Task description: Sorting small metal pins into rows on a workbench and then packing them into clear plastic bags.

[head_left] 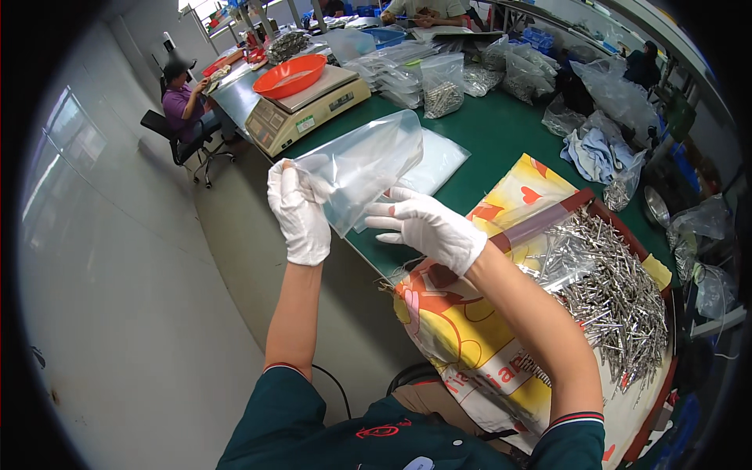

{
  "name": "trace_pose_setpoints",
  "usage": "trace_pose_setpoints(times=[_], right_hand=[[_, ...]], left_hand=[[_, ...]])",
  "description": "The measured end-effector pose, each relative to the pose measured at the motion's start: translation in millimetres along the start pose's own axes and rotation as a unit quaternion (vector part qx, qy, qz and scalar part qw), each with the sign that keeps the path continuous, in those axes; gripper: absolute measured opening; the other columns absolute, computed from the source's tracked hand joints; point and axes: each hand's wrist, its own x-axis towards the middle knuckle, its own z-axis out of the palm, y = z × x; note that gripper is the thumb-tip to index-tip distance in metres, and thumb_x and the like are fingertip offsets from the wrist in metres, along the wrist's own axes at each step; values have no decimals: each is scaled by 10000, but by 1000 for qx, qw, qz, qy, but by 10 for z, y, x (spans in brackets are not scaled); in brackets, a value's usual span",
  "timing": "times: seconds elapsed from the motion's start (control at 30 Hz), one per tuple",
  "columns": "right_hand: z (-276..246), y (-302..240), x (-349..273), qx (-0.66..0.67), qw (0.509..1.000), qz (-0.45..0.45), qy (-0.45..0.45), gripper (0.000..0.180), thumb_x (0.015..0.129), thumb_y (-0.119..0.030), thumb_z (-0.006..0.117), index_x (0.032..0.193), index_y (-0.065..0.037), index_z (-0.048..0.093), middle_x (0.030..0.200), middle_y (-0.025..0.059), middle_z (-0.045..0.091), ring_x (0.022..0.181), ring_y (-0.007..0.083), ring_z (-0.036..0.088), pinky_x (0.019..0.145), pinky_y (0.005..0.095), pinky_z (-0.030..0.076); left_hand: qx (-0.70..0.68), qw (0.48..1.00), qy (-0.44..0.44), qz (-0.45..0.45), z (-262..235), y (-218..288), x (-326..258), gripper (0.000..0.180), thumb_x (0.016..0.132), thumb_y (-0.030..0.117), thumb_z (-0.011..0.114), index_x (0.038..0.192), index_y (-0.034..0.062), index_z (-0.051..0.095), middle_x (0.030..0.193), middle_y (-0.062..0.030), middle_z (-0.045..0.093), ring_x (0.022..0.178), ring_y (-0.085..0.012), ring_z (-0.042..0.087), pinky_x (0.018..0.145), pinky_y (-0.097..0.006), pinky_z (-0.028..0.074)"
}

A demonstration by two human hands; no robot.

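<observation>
Both my hands wear white cotton gloves. My left hand (299, 213) grips the near corner of a clear empty plastic bag (368, 160) held up over the table edge. My right hand (429, 225) holds the bag's lower edge, fingers spread toward the left hand. The bag's mouth points away from me, toward the scale. To my right lies a big pile of small silver metal pins (619, 294) in a red-rimmed tray (581, 200) lined with yellow patterned cloth.
A weighing scale (307, 110) with an orange bowl (290, 76) stands at the far end of the green table (501, 133). Flat clear bags (435, 160) lie beneath my bag; filled bags of parts (443, 86) crowd the back. A seated person (184, 102) works at far left.
</observation>
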Motion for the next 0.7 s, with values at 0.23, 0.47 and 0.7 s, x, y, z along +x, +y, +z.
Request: trace_pose_setpoints(times=[0.23, 0.47, 0.7], right_hand=[[18, -117, -669, 101, 991, -64, 62, 293, 866, -15, 578, 1153, 6, 525, 932, 86, 617, 779, 163, 600, 703, 257, 498], [12, -256, -1552, 124, 988, -58, 71, 314, 839, -169, 552, 1087, 20, 587, 1018, 120, 648, 893, 240, 644, 805, 371, 514], [-60, -254, -2033, 42, 970, -112, 211, 123, 935, -177, 603, 938, -55, 622, 810, 49, 660, 697, 117, 610, 589, 227, 464]], left_hand=[[-89, 994, 14, -67, 17, -170, -379, 157, 1007, 223, 483, 1042, 72, 509, 963, -35, 571, 918, -124, 580, 802, -275, 473], [27, 999, 6, 18, 146, -356, -761, 206, 1035, 229, 444, 1064, 33, 498, 885, -31, 533, 738, -79, 516, 692, -220, 443], [64, 987, -102, 105, 305, -203, -1114, 136, 1014, 157, 493, 1119, 75, 522, 990, 24, 499, 829, -64, 477, 782, -196, 419]])
